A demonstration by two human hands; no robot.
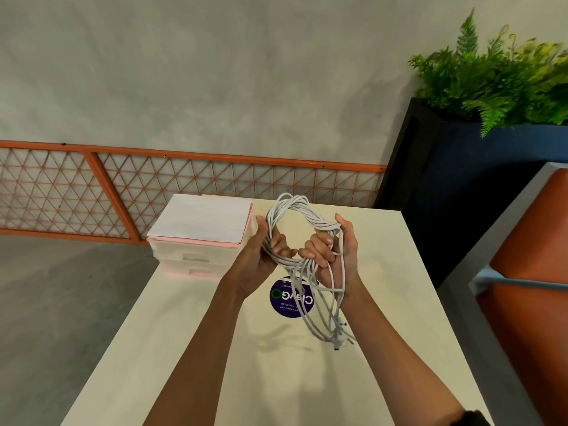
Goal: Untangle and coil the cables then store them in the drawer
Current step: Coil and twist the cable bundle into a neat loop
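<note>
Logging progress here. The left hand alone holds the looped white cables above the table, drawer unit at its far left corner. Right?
Not alone: in the head view the left hand and the right hand both grip the looped white cables, one on each side. The rest stands: they are above the table, with the drawer unit at its far left corner.

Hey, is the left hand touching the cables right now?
Touching. The head view shows the left hand with its fingers curled round the left side of the coiled white cables, gripping them above the table.
</note>
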